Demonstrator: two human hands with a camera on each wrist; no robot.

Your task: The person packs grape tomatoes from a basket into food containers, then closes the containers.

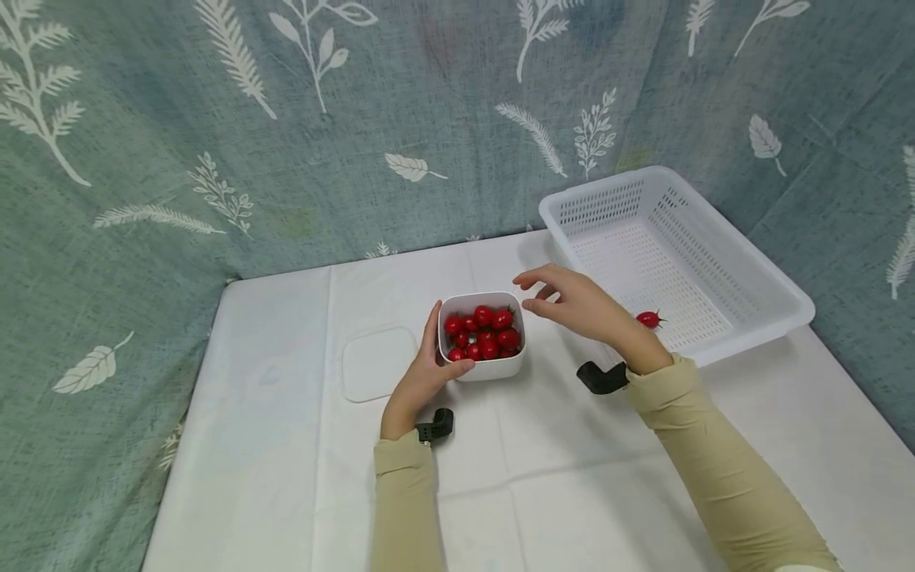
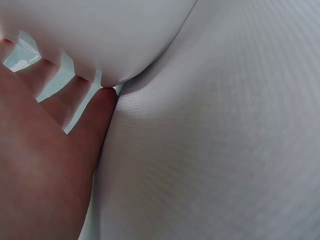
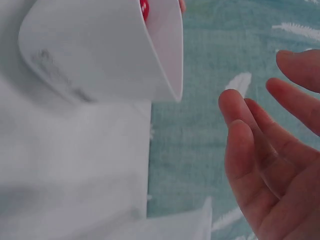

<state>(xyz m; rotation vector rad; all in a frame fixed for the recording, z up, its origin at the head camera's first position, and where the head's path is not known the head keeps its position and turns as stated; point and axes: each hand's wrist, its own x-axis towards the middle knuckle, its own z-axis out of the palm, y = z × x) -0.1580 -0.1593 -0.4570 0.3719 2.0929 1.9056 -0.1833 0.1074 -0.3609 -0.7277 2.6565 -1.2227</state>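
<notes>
A small white plastic container (image 1: 493,369) stands on the table, filled with several red cherry tomatoes (image 1: 488,338). My left hand (image 1: 420,373) grips it from the left, fingers along its side and thumb at the front rim. In the left wrist view, those fingers (image 2: 95,112) lie spread against the smooth white wall. To the right of the container, my right hand (image 1: 572,306) hovers near its rim with loosely bent fingers and nothing between them. The right wrist view shows the same right hand (image 3: 280,160) apart from the container (image 3: 100,55).
A white perforated basket (image 1: 758,274) stands at the back right, with one cherry tomato (image 1: 648,319) in its near left part. Left of the container, a flat translucent lid (image 1: 377,363) lies on the white tablecloth (image 1: 264,445). A patterned green curtain (image 1: 322,183) hangs behind the table.
</notes>
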